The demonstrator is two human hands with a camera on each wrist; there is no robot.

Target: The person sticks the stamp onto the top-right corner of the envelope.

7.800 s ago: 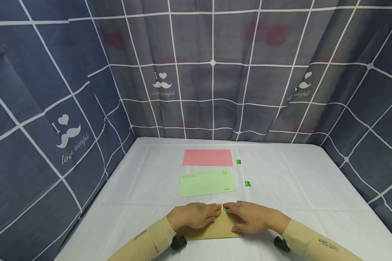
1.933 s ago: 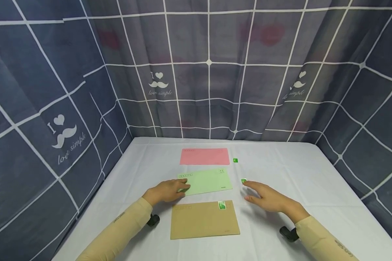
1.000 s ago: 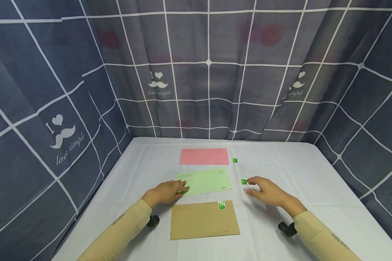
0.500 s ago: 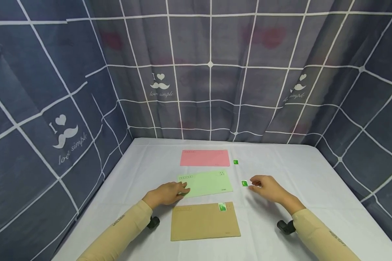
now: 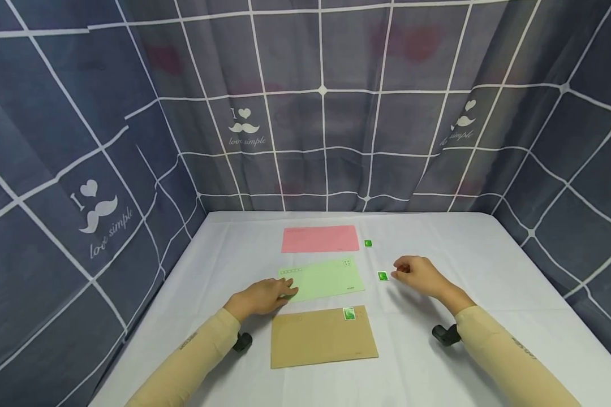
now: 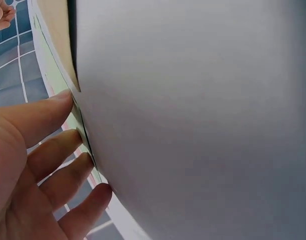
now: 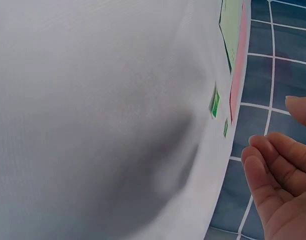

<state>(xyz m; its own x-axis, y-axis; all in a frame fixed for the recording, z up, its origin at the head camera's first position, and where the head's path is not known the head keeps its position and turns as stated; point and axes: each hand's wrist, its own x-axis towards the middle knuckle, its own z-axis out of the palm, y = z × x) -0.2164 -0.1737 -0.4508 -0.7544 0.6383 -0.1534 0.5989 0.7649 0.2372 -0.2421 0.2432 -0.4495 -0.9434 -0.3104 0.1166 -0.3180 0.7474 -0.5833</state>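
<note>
left hand [image 5: 265, 297] spread ungripping on the pale-green envelope [image 5: 331, 280] — right hand [image 5: 420, 275], half-curled and empty, hovers beside the nearer green stamp [image 5: 383, 276], best lifted by one edge.

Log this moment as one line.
left grip: on green envelope, left end | right grip: empty, beside nearer loose stamp | brown envelope: bears stamp | pink envelope: farther loose stamp at right
</note>
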